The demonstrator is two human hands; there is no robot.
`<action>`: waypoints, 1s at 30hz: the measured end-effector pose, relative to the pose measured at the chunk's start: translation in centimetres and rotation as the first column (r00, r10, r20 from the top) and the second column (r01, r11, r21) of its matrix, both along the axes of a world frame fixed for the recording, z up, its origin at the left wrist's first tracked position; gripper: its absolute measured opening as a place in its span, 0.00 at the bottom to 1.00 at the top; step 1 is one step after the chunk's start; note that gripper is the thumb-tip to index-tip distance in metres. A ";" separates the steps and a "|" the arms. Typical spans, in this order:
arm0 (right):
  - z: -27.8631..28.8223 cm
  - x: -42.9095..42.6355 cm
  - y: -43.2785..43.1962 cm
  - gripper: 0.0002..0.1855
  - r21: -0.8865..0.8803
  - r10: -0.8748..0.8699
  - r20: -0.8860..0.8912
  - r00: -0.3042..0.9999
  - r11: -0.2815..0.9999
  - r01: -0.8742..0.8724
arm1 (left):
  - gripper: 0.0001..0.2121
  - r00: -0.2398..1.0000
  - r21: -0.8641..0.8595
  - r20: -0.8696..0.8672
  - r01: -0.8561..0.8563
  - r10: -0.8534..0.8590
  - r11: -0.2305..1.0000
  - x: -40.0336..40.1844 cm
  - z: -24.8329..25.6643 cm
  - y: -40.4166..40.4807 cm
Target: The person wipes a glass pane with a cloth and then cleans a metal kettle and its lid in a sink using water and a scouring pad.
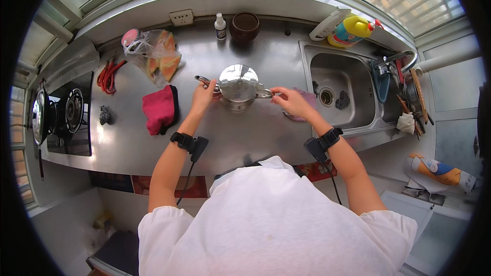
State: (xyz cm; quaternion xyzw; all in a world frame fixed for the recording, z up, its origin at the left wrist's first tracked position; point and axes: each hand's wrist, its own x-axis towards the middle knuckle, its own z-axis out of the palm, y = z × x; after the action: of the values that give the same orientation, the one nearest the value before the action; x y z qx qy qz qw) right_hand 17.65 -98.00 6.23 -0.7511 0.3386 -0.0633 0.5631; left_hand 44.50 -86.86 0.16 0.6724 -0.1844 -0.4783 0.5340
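Observation:
A shiny stainless steel kettle [238, 84] with its lid on stands upright on the metal countertop [230, 138] in front of me. My left hand [204, 94] is at its left side, fingers around the base of the spout. With thumb and fingers, my right hand [285, 99] pinches the end of the handle on the right. Partly behind that hand lies a purple cloth [307, 97], next to the sink. To the left of the kettle is a red and black cloth pouch or mitt [159, 110].
A brown pot [244, 27] and a white spray bottle [220, 28] stand at the back. Red chilli peppers [109, 76], a plastic bag with melon rinds [165, 59] and a gas stove [69, 111] are on the left. The sink [341, 84] holds a scouring pad [342, 100].

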 end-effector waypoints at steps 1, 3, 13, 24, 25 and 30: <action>0.4 0.1 -0.4 0.16 0.000 0.056 -0.038 0.998 0.998 -0.056 | 0.17 1.000 -0.032 -0.013 0.020 -0.020 0.999 0.0 -0.4 0.1; 0.0 0.1 -3.2 0.17 0.083 -0.034 0.018 0.999 0.996 0.032 | 0.17 0.997 -0.101 -0.037 0.057 -0.061 0.993 -0.2 -0.6 0.7; 0.3 12.9 -14.8 0.39 0.437 -0.226 -0.161 0.961 0.857 0.274 | 0.10 0.969 -0.273 0.082 -0.202 0.232 0.941 5.0 2.4 3.8; -1.4 14.3 -16.2 0.18 0.676 -0.508 -0.044 0.860 0.619 0.400 | 0.09 0.974 -0.433 0.174 -0.054 0.142 0.900 7.8 10.5 -3.2; -1.4 13.4 -16.6 0.18 0.672 -0.529 -0.047 0.847 0.611 0.419 | 0.09 0.974 -0.427 0.207 0.001 0.097 0.904 7.9 10.8 -3.9; -0.4 9.2 -18.4 0.19 0.653 -0.627 -0.045 0.778 0.571 0.498 | 0.08 0.960 -0.385 0.279 0.079 0.034 0.920 8.8 10.9 -6.6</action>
State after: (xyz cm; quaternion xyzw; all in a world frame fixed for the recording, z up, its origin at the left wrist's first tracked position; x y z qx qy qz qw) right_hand 26.81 -116.41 5.84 -0.3586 0.5052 -0.1943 0.7605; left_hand 53.27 -93.42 11.04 0.6106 -0.3579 -0.3378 0.6205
